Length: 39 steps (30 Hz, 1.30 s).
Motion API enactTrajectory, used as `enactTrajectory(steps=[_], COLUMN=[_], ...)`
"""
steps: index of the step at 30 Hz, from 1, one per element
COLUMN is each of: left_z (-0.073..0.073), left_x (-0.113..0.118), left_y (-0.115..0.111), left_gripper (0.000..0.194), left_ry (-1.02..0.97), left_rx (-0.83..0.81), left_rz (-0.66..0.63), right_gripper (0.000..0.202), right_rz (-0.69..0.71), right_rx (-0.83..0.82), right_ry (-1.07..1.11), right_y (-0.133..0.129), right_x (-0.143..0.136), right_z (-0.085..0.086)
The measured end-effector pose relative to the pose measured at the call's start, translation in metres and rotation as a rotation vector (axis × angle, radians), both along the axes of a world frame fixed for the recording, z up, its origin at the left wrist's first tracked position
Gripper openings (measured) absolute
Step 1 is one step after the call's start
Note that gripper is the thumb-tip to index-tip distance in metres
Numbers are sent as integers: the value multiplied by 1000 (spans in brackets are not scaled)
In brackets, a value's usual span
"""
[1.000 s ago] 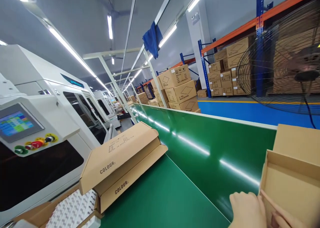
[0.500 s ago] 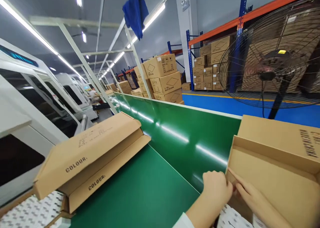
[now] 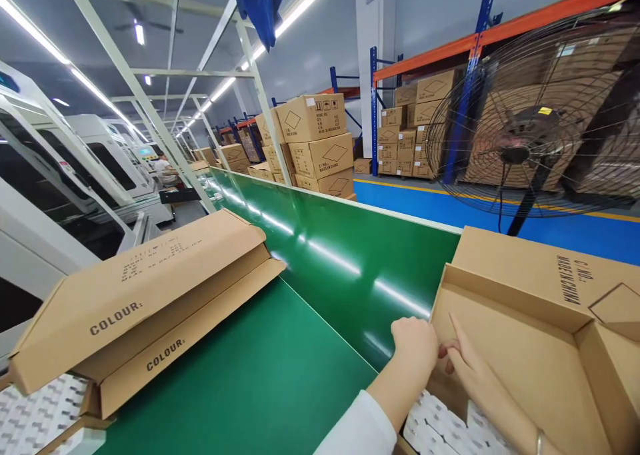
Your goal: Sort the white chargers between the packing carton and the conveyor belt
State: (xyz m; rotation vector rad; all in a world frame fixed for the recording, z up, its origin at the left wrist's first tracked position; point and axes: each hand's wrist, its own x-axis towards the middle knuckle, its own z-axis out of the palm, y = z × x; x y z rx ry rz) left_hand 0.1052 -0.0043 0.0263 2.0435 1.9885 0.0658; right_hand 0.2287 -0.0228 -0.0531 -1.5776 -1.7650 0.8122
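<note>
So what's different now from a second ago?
The view has swung right, showing more of the open box and white pieces along the bottom. The right hand now points its index finger more forward. The left hand stays curled at the box's edge; the box lettered COLOUR stays put. Any change in grip is unclear.

We count two hands [image 3: 414,342] [image 3: 470,362], one bracelet [image 3: 539,439], two open boxes [image 3: 165,262] [image 3: 520,342], two batches of white pieces [image 3: 43,402] [image 3: 440,425], one fan [image 3: 515,154], one cloth [image 3: 264,5] and one distant person [image 3: 162,164]; beyond, we see more than ten closed boxes [image 3: 323,156].
</note>
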Motion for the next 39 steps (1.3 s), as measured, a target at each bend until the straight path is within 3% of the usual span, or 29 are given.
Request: enactTrajectory(steps=[3,8,13,16,20,23,26,31,35,39], left_z=[2,3,3,-8,-33,-43,-40,-32,-31,-29], left_x=[-5,-18,-56,-85,-106,-108,-106,-105,-96,-80], left_y=[-5,-21,-37,-44,-51,-54,-57,-64,-74,-86], left_gripper=[34,34,22,24,26,24,23,23,38,44], left_ry=[10,28,-146,-394,-640,-732,-751,-633,-584,-613], left_rx=[19,13,-1,39,99,140,190,461,665,733], left_rz=[1,1,15,-30,14,26,-5,-208,-318,-373], right_gripper=[65,69,69,66,64,63,60,50,31,25], right_rz=[56,76,83,146,215,228,226,263,420,505], right_rx=[-118,-147,-145,-133,-139,-143,-140,-16,96,-123], right_ry=[94,187,193,159,80,47,43,-20,100,382], right_y=[-1,-2,-2,-5,-9,-10,-10,-17,-32,-44], right_x=[0,-4,-9,-10,-10,-10,-10,-10,-19,-27], right_z=[1,3,3,7,15,21,26,46,73,84])
